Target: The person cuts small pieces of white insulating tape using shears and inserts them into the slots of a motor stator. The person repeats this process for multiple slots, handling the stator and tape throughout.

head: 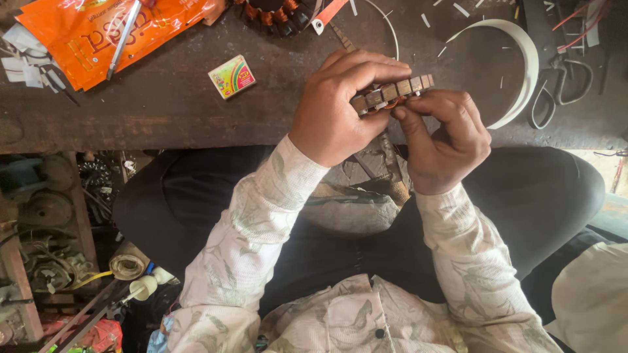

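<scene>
My left hand (340, 104) grips a round brown stator core (392, 93) with slotted metal teeth, fingers wrapped over its top edge. My right hand (445, 140) is at the core's lower right side, thumb and fingers pinching near reddish copper winding wire under the teeth. Both hands hold the core just above the near edge of a dark worn workbench (131, 111). Most of the core is hidden behind my fingers.
On the bench lie an orange plastic bag (85, 36) with a metal rod (124, 39), a small colourful matchbox (232, 76), a wound stator (275, 13), a white curved strip (523, 59) and scissors (556, 85). Clutter of parts fills the floor at left (52, 248).
</scene>
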